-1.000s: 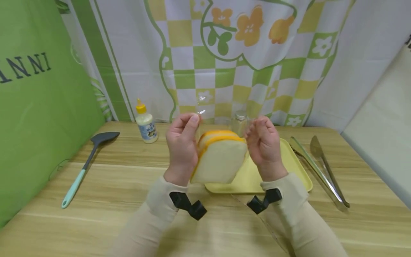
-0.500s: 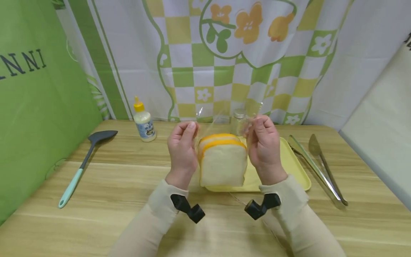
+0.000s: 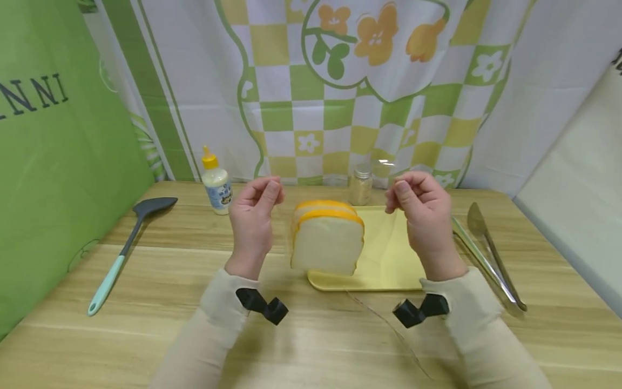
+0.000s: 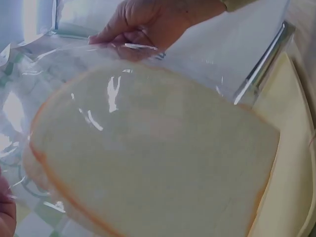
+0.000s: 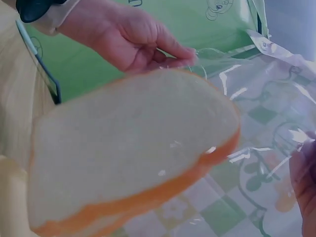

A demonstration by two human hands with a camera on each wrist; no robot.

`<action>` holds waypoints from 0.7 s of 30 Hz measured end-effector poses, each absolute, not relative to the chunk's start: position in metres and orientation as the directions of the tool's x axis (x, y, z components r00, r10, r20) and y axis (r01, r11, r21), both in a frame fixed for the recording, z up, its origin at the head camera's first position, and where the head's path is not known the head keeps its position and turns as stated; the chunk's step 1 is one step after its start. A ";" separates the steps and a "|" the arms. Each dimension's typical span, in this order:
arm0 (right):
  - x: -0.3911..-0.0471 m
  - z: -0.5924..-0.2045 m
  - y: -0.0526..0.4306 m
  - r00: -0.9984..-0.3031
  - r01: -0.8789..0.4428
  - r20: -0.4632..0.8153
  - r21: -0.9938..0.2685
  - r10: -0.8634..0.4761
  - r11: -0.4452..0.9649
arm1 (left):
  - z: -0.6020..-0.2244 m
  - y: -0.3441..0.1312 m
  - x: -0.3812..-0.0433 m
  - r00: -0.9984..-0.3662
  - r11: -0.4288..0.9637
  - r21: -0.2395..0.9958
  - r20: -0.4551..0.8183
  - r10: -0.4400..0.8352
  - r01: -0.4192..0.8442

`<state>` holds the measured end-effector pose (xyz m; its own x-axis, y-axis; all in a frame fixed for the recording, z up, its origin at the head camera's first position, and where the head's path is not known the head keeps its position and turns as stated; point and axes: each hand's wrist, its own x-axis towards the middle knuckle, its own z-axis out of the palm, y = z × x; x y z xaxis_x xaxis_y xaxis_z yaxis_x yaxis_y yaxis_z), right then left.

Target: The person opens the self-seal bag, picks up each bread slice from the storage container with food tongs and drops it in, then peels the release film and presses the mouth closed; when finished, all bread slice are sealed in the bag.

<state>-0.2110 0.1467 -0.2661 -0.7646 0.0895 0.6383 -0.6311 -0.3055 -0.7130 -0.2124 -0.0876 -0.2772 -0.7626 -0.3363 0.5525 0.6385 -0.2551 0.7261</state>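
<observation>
In the head view, slices of bread (image 3: 328, 246) stand upright between the two hands, inside a clear plastic bag (image 4: 52, 64) whose shine shows best in the wrist views. The left hand (image 3: 254, 219) pinches one side of the bag's top between thumb and fingers. On the other side, the right hand (image 3: 426, 219) pinches the film the same way, as the right-hand fingers (image 4: 111, 30) in the left wrist view show. Under the bread is a yellow tray (image 3: 396, 254), partly covered by it. Whether the bread touches the tray cannot be told.
A yellow-capped squeeze bottle (image 3: 218, 186) and a turner (image 3: 128, 237) stand and lie to the left. Behind the tray is a lidded glass jar (image 3: 360, 190). Metal tongs (image 3: 497, 259) lie right of the tray. A thin cord-like strip (image 3: 389, 324) lies in front.
The hands have moved apart, left hand leftward and right hand rightward, widening the bag. The bread has shifted slightly left, uncovering more of the tray. The jar is now more visible.
</observation>
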 end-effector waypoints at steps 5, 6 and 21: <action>-0.211 -0.265 0.157 -0.771 -0.618 0.634 -0.725 0.057 -0.302 | -0.275 -0.097 -0.208 -0.766 -0.216 0.736 0.603 -0.221 0.642; -0.211 -0.265 0.159 -0.768 -0.619 0.638 -0.721 0.047 -0.312 | -0.275 -0.099 -0.207 -0.770 -0.223 0.737 0.609 -0.192 0.638; -0.212 -0.271 0.182 -0.612 -0.628 0.782 -0.570 -0.116 -0.530 | -0.273 -0.112 -0.199 -0.711 -0.336 0.688 0.700 0.073 0.643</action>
<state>-0.2117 0.1817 -0.2709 -0.6122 -0.1162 0.7821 -0.6275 -0.5304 -0.5700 -0.1989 -0.1118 -0.2728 -0.7106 0.0729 0.6998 0.6431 -0.3361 0.6881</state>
